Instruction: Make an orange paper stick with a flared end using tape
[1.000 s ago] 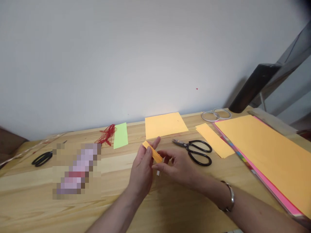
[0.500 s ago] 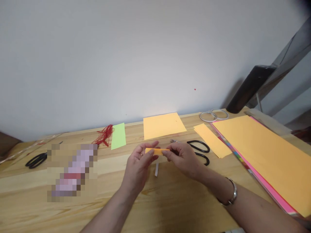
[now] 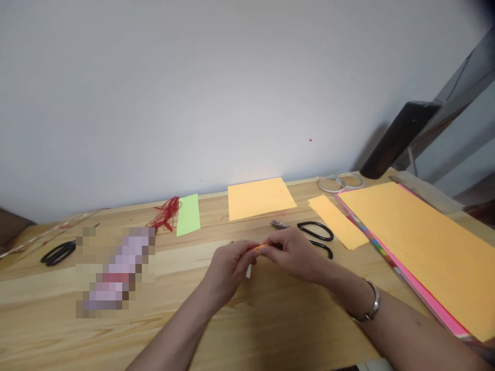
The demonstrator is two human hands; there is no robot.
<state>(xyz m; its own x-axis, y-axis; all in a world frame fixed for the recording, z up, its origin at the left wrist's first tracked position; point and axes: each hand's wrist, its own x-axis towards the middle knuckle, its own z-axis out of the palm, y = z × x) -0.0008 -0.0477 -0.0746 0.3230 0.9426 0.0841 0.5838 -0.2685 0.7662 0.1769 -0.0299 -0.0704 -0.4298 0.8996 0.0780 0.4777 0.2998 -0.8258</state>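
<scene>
Between my two hands is a small folded strip of orange paper [image 3: 261,248], mostly covered by the fingers. My left hand [image 3: 230,264] is closed, pinching its left end between thumb and fingers. From the other side my right hand [image 3: 293,253] pinches the right end, its fingertips almost touching those of the left. Under the left fingertips a small white strip [image 3: 248,271] lies on the wooden table [image 3: 216,335]. Just behind my right hand are black-handled scissors [image 3: 317,231], their blades pointing left.
Orange sheets [image 3: 260,200], narrower orange pieces [image 3: 340,224] and a large orange stack [image 3: 421,247] surround the hands. Leftward lie a green sheet [image 3: 188,215], red string [image 3: 167,213], a blurred-out item [image 3: 121,270] and second scissors [image 3: 58,253]. Tape rolls [image 3: 331,184] sit by a black cylinder [image 3: 400,139].
My hands have drawn closer together and the left one has turned over the strip. Less of the orange paper shows now, while the scissors blades have come into clearer view.
</scene>
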